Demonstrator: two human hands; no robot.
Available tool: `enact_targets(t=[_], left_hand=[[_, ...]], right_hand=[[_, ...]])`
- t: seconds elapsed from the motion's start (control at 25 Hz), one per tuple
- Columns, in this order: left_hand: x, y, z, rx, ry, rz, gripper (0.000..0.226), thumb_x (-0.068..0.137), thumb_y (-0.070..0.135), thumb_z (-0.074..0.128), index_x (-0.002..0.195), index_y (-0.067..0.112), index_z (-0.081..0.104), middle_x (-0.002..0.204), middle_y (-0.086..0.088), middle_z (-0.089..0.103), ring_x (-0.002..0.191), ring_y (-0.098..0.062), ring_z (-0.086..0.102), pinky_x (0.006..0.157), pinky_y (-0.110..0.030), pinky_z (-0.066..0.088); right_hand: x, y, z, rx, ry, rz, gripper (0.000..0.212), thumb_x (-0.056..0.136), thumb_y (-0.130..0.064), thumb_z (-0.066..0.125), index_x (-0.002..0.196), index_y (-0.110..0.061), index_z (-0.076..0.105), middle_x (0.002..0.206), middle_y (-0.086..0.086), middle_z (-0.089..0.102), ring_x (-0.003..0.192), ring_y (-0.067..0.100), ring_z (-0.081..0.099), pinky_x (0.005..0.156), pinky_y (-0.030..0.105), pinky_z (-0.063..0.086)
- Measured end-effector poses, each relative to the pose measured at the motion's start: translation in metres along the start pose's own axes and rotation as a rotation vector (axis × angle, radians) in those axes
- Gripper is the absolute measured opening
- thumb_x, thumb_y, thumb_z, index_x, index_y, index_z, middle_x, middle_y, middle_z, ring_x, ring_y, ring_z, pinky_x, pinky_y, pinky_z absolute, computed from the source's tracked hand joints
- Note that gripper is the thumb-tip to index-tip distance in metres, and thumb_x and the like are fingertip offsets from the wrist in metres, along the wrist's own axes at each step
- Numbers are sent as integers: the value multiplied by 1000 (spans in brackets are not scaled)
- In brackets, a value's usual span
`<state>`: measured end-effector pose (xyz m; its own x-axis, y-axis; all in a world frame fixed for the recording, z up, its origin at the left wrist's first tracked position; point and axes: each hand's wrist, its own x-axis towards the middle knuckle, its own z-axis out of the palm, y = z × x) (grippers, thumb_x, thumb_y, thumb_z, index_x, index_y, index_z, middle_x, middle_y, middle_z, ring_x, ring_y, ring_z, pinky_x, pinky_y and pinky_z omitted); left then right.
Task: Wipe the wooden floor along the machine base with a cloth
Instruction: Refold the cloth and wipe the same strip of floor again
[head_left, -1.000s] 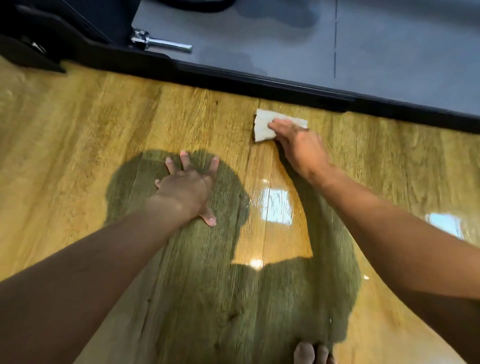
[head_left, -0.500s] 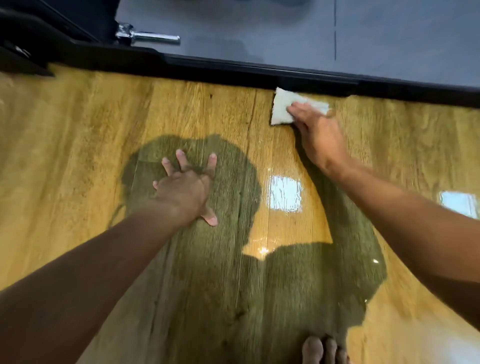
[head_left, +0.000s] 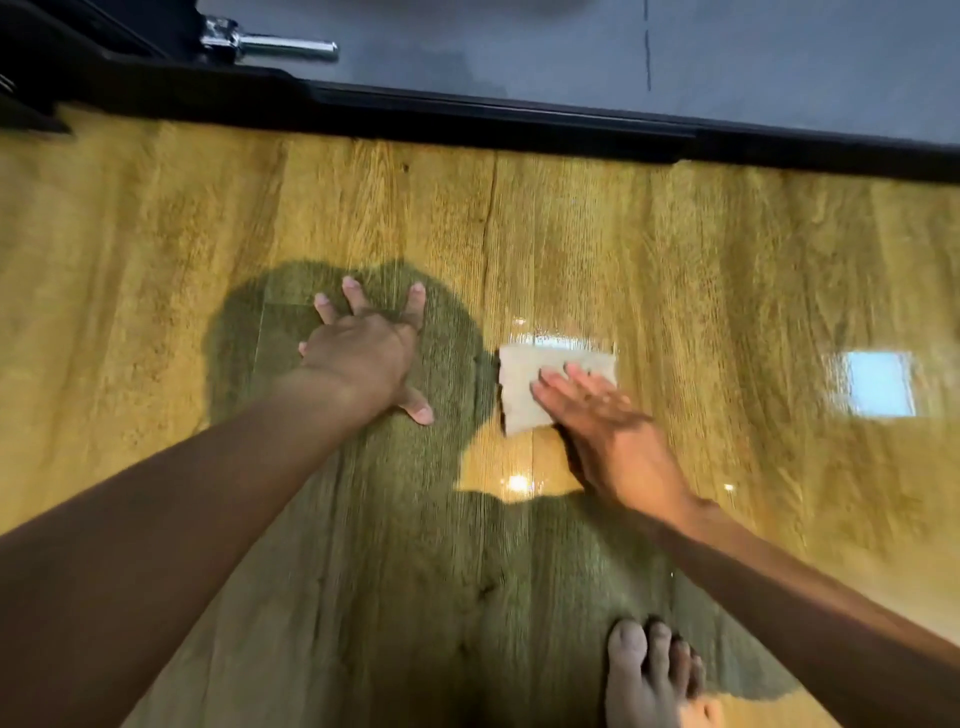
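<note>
Presently the cloth (head_left: 521, 376), a pale, folded, roughly rectangular rag, lies flat under the straight fingers of the right hand (head_left: 608, 426), pressed rather than gripped and well short of the machine base (head_left: 519, 117). That black strip runs left-to-right, directly ahead. The left hand (head_left: 363, 353) is splayed on the glossy wooden floor (head_left: 727, 249), holding nothing.

No readable text in view

We find no letters, numbers, labels or brand marks that we can read: none on the cloth (head_left: 522, 376), none on the wooden floor (head_left: 727, 260), none on the black machine base (head_left: 467, 111), none on the chrome pin (head_left: 283, 48). The grey surface (head_left: 519, 47) behind the base carries only a thin dark line, which we cannot read as any sign.
</note>
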<state>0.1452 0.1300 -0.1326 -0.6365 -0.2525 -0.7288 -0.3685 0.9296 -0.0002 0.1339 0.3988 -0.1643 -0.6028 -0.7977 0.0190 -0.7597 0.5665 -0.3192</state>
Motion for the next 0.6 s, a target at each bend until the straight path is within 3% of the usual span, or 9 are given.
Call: enact_targets(t=[0.12, 0.24, 0.32, 0.44, 0.52, 0.6], left_hand=[[2, 1, 0, -7, 9, -6, 141, 53, 57, 79, 142, 35, -28, 148, -30, -26, 136, -55, -11, 103, -66, 23], [1, -2, 2, -19, 18, 10, 139, 54, 58, 79, 142, 38, -27, 148, -28, -27, 136, -54, -12, 103, -67, 22], [-1, -3, 3, -14, 35, 28, 138, 55, 58, 79, 143, 39, -25, 149, -27, -26, 136, -55, -12, 103, -67, 22], [-2, -2, 2, 6, 38, 14, 137, 57, 58, 79, 143, 38, -26, 149, -28, -25, 136, -55, -10, 104, -66, 23], [-3, 0, 1, 22, 41, 18, 138, 56, 59, 79, 143, 37, -26, 150, -28, -23, 136, -56, -7, 105, -65, 26], [-6, 1, -1, 26, 58, 30, 138, 55, 60, 80, 144, 38, -24, 151, -27, -22, 137, -55, -4, 105, -64, 29]], right_hand=[[-25, -2, -8, 10, -69, -150, 59, 80, 10, 44, 134, -14, 50, 136, 2, 52, 127, 23, 48, 98, 44, 47], [35, 6, -16, 34, -59, 144, 53, 91, 9, 44, 137, -17, 47, 142, 2, 46, 133, 22, 42, 107, 41, 40], [28, -8, -9, 63, -39, 286, 59, 91, 12, 46, 141, -21, 41, 147, -1, 39, 137, 20, 35, 110, 37, 36], [-61, -49, 5, 80, -111, 83, 72, 79, 17, 52, 140, -18, 43, 146, -1, 41, 138, 22, 34, 109, 41, 37], [-90, -53, 2, 93, -139, -88, 63, 80, 10, 54, 137, -16, 48, 143, -1, 46, 136, 19, 37, 110, 40, 36], [-65, -38, -4, 76, -142, -53, 56, 85, 7, 53, 135, -16, 51, 141, -1, 47, 134, 17, 40, 111, 36, 34]])
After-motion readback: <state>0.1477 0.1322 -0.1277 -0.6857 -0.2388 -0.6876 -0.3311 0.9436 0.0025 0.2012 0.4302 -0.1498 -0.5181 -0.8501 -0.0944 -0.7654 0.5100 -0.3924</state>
